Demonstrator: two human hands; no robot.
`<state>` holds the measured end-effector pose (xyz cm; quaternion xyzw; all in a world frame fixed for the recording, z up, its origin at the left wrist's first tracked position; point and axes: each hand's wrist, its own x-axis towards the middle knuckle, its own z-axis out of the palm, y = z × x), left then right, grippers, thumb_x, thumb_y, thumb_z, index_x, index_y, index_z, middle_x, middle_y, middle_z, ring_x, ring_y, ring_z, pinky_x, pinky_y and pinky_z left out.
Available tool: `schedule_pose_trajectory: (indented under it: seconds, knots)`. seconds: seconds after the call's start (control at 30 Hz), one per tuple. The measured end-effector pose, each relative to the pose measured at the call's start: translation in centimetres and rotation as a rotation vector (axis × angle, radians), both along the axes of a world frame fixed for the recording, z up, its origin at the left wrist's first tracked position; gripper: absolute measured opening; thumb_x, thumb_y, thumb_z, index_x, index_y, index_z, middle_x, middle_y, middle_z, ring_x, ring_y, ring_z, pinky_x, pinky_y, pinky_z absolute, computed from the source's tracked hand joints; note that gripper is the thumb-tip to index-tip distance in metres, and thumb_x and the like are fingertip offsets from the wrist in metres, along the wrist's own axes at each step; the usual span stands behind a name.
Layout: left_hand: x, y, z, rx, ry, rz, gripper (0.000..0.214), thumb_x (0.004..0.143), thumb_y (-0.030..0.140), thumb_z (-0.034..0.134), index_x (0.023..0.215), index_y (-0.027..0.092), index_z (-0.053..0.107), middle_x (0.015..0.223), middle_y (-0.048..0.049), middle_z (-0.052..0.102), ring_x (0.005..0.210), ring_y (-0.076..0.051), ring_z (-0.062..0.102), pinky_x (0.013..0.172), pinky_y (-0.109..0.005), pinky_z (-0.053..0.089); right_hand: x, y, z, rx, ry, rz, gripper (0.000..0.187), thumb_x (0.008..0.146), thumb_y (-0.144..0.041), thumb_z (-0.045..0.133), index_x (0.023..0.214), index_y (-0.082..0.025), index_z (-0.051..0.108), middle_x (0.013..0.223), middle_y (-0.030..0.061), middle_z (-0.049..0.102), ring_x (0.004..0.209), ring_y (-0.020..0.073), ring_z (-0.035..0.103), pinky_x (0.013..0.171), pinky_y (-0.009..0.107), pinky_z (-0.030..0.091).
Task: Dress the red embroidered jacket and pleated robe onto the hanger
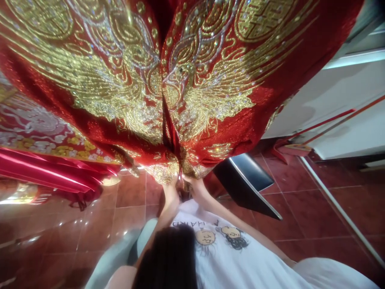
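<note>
A red embroidered jacket (210,132) hangs in front of me, its two front halves meeting at a centre slit. Gold and silver birds with long feathers, set with shiny stones, cover the front. At the hem, beside the slit, my left hand (172,180) is closed on the lower front edge. My right hand (192,180) grips the opposite edge close by. Both thumbs rest on the near side of the cloth, and most of my other fingers are hidden by it.
Another red garment (39,124) with silver and yellow embroidery hangs at left, above shiny crimson satin (54,168). A black panel-like object (246,184) stands at right on red floor tiles (319,212). Farther right, a red dustpan (282,150) and long handles lean by a white wall (339,100).
</note>
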<state>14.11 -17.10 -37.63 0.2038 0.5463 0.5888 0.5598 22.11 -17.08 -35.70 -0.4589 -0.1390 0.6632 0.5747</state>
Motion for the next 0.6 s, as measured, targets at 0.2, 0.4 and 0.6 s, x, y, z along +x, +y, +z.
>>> schedule_pose_trajectory:
  seconds: [0.2,0.4,0.6]
  knots:
    - [-0.6,0.1,0.5,0.053,0.138,0.03,0.064,0.071,0.027,0.075,0.13,0.018,0.052,0.124,-0.0116,0.064,0.116,-0.026,0.06,0.1,-0.039,0.047,0.2,-0.3,0.3,0.0,0.033,-0.049,0.053,0.052,-0.027,0.083,0.1,-0.016,0.064,0.084,0.0059,0.072,0.085,0.0238,0.067,0.076,0.038,0.054]
    - [-0.1,-0.7,-0.2,0.062,0.119,0.064,0.061,0.071,0.028,0.076,0.127,0.018,0.054,0.127,-0.0119,0.062,0.113,-0.025,0.062,0.1,-0.036,0.047,-0.1,-0.4,-0.5,-0.082,0.087,0.023,0.044,0.056,-0.029,0.08,0.095,-0.014,0.066,0.075,0.0044,0.07,0.082,0.0215,0.066,0.074,0.033,0.053]
    - [-0.8,-1.2,-1.8,-0.124,0.02,0.007,0.053,0.075,0.036,0.074,0.121,0.018,0.056,0.116,-0.0118,0.067,0.107,-0.025,0.064,0.094,-0.036,0.051,0.7,-0.9,-2.0,-0.238,0.065,0.07,0.04,0.06,-0.029,0.08,0.093,-0.014,0.062,0.073,0.0036,0.068,0.075,0.018,0.065,0.066,0.028,0.051]
